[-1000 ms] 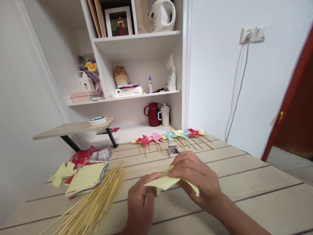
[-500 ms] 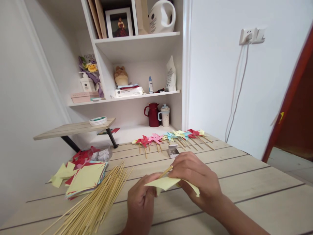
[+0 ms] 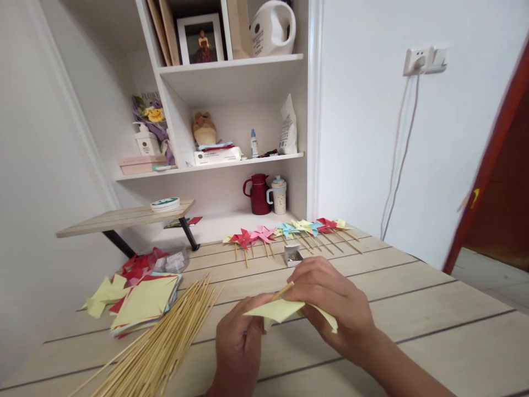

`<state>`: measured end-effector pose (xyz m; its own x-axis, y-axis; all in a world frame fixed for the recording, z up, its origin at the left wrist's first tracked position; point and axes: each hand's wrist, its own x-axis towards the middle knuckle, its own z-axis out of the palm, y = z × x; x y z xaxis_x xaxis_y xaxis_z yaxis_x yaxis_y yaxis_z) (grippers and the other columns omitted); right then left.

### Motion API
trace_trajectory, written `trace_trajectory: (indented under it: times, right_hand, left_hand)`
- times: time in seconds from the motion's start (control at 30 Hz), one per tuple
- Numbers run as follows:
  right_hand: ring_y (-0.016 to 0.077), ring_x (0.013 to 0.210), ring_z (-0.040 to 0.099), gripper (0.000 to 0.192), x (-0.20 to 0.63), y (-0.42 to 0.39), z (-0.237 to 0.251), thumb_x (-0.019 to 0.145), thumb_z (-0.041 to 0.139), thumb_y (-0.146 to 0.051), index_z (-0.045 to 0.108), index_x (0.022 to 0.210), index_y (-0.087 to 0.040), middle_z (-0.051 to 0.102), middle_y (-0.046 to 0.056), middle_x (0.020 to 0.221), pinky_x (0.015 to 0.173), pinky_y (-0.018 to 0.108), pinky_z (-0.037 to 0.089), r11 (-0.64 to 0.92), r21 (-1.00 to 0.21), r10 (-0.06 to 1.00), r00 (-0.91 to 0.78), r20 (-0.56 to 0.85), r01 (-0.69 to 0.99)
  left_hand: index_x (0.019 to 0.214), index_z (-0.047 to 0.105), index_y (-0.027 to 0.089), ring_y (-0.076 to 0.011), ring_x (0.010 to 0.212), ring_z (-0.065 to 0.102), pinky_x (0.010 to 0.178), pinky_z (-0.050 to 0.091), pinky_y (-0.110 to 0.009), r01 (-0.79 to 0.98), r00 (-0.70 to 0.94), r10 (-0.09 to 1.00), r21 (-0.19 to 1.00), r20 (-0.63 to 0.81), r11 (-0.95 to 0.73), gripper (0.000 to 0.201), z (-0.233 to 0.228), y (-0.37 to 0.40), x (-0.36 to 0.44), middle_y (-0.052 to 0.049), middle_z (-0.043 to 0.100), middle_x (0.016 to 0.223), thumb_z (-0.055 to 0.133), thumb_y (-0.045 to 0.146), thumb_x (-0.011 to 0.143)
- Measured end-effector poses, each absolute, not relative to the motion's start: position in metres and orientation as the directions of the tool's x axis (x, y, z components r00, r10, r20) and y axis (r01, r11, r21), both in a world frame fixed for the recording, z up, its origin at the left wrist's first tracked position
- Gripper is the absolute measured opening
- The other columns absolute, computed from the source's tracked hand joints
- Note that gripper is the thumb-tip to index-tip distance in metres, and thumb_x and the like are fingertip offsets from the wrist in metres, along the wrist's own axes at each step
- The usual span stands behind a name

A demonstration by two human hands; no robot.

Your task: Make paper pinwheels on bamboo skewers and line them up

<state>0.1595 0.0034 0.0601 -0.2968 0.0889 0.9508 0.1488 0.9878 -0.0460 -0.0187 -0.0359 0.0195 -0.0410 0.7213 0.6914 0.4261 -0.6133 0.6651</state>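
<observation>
Between the hands (image 3: 339,304), yellow paper (image 3: 278,310).

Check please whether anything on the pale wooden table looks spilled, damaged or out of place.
Nothing looks spilled or damaged. Slightly untidy, at the left: the loose bundle of thin, tan wooden sticks fans unevenly, and the stack of square, multicoloured paper has misaligned edges.

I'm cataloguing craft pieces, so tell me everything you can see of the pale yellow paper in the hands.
The pale yellow paper looks thin, matte and folded. A broad flap points left; a narrower one droops right, and a bit shows underneath. It is held above the table between the left hand and right hand. A slender stick shows just behind it; any join is hidden by fingers.
</observation>
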Motion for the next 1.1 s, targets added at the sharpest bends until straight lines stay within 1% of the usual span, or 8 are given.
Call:
trace_trajectory:
  times: [0.13,0.23,0.47,0.6,0.77,0.9,1.0,1.1]
  right_hand:
    - [0.0223,0.079,0.06,0.024,0.159,0.004,0.06,0.082,0.055,-0.001,0.068,0.098,-0.014,0.068,0.009,0.078,0.07,0.041,0.049,0.989,-0.044,0.084,-0.297,0.951,0.14]
    - [0.0223,0.079,0.06,0.025,0.159,0.004,0.06,0.082,0.056,0.0,0.068,0.098,-0.014,0.069,0.01,0.079,0.071,0.041,0.049,0.989,-0.046,0.087,-0.299,0.95,0.139]
    - [0.022,0.079,0.06,0.024,0.16,0.005,0.06,0.082,0.055,0.0,0.067,0.098,-0.014,0.069,0.01,0.08,0.071,0.041,0.049,0.989,-0.038,0.08,-0.303,0.95,0.142]
    - [0.0218,0.079,0.06,0.024,0.161,0.005,0.06,0.082,0.055,-0.001,0.067,0.098,-0.015,0.069,0.009,0.079,0.071,0.041,0.049,0.988,-0.046,0.091,-0.314,0.945,0.15]
    - [0.0213,0.079,0.06,0.026,0.161,0.004,0.06,0.082,0.054,0.001,0.067,0.098,-0.015,0.069,0.008,0.08,0.072,0.04,0.049,0.987,-0.051,0.097,-0.321,0.942,0.15]
    - [0.0212,0.079,0.06,0.024,0.16,0.003,0.061,0.082,0.055,0.0,0.067,0.097,-0.015,0.069,0.008,0.079,0.072,0.04,0.049,0.988,-0.053,0.098,-0.319,0.943,0.148]
    - [0.0206,0.079,0.061,0.025,0.16,0.004,0.06,0.082,0.054,0.0,0.067,0.097,-0.016,0.07,0.007,0.079,0.072,0.04,0.049,0.983,-0.055,0.107,-0.307,0.946,0.172]
    - [0.0201,0.079,0.062,0.024,0.159,0.004,0.059,0.084,0.053,-0.002,0.067,0.097,-0.017,0.07,0.006,0.08,0.073,0.039,0.049,0.98,-0.061,0.117,-0.306,0.945,0.187]
  left_hand:
    - [0.105,0.075,0.021,-0.0137,0.057,0.058,0.056,0.045,-0.025,0.443,0.02,0.715,0.635,0.699,-0.633,0.035,0.018,-0.034,-0.023,-0.003,0.071,0.074,0.043,0.026,0.093]
    - [0.105,0.075,0.021,-0.0147,0.059,0.059,0.059,0.047,-0.026,0.467,0.006,0.711,0.627,0.703,-0.624,0.036,0.017,-0.034,-0.024,-0.002,0.069,0.069,0.041,0.025,0.093]
    - [0.107,0.075,0.021,-0.0152,0.063,0.062,0.062,0.049,-0.026,0.505,0.067,0.696,0.578,0.715,-0.642,0.037,0.018,-0.033,-0.026,-0.003,0.073,0.078,0.041,0.019,0.091]
    - [0.104,0.075,0.022,-0.0159,0.066,0.063,0.065,0.049,-0.027,0.506,0.014,0.692,0.592,0.721,-0.627,0.04,0.015,-0.032,-0.025,-0.003,0.074,0.08,0.04,0.014,0.087]
    - [0.102,0.075,0.022,-0.0148,0.062,0.06,0.061,0.046,-0.027,0.484,-0.037,0.69,0.617,0.723,-0.62,0.038,0.013,-0.033,-0.021,-0.002,0.072,0.076,0.041,0.015,0.087]
    - [0.099,0.075,0.021,-0.0162,0.065,0.062,0.064,0.048,-0.028,0.467,-0.079,0.671,0.622,0.737,-0.629,0.036,0.014,-0.034,-0.018,-0.004,0.073,0.079,0.041,0.017,0.088]
    - [0.099,0.076,0.022,-0.0144,0.057,0.059,0.058,0.046,-0.026,0.468,-0.103,0.652,0.615,0.751,-0.634,0.033,0.016,-0.035,-0.016,-0.001,0.07,0.07,0.044,0.021,0.09]
    - [0.09,0.076,0.022,-0.0142,0.057,0.059,0.057,0.046,-0.024,0.479,-0.135,0.625,0.602,0.769,-0.638,0.03,0.017,-0.036,-0.015,0.0,0.069,0.065,0.047,0.022,0.091]
